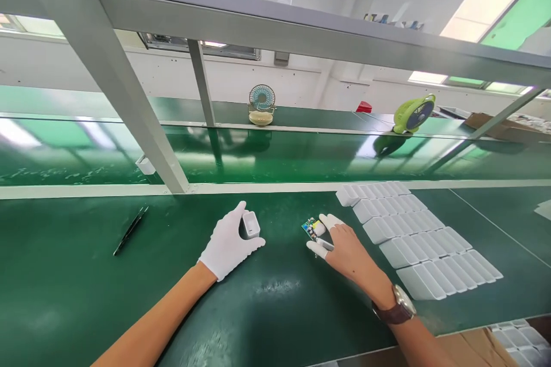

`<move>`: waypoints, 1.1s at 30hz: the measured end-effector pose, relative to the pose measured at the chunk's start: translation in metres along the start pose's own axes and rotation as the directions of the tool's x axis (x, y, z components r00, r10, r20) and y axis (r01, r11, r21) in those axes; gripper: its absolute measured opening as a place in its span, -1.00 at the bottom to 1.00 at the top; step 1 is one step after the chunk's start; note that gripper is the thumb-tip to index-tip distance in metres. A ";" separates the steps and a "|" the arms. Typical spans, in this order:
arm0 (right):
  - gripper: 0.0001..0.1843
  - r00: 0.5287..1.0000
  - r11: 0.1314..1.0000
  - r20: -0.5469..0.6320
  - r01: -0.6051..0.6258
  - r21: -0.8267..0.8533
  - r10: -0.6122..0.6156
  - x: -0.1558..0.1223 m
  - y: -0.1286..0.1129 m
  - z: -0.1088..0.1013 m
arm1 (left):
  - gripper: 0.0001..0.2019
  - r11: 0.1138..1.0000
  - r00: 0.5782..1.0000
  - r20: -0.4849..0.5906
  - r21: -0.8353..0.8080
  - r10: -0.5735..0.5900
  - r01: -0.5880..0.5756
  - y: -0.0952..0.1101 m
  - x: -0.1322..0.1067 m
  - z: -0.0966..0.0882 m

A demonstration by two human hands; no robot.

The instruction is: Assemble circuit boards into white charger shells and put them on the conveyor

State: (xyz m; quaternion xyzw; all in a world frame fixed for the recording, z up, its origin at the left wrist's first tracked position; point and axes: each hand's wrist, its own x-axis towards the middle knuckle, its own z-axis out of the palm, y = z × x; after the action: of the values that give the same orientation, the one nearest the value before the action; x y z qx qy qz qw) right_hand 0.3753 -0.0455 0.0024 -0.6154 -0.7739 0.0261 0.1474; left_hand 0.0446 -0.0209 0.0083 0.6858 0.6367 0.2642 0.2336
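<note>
My left hand (230,241), in a white glove, curves around a small white charger housing (251,224). Its thumb and a finger lie along opposite sides of the housing, which has a slot in its visible end. To the right, my right hand (344,243) wears white finger cots and a wristwatch. Between its fingertips it holds a small circuit board (310,228) with a yellow part, close above the green table (275,309). The undersides of both held things are hidden.
Rows of white housings (426,241) lie right of my right hand. Black tweezers (131,231) rest at the left. A grey frame post (129,97) rises behind the table; a small fan (262,104) and a green fan (413,113) stand beyond. A box of white pieces (520,341) sits lower right.
</note>
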 end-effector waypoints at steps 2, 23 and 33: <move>-0.36 0.998 0.999 0.051 -0.036 0.010 0.035 -0.003 0.003 0.003 | 0.04 1.000 1.000 -0.011 0.006 -0.006 0.006 0.001 0.000 -0.001; -0.30 0.988 0.801 0.053 0.087 0.593 -0.147 0.046 -0.060 -0.013 | -0.22 0.996 0.998 -0.020 -0.066 0.052 -0.054 -0.006 -0.005 0.011; -0.35 0.980 0.584 -0.034 0.146 0.799 -0.198 0.043 -0.071 0.012 | -0.17 0.985 0.993 0.044 -0.138 0.113 -0.106 -0.004 -0.007 0.009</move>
State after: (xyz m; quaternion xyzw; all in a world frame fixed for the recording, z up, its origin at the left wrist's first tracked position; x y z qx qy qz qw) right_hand 0.2967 -0.0196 0.0154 -0.4060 -0.7405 0.3718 0.3854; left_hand 0.0470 -0.0278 -0.0021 0.7091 0.5723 0.3011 0.2810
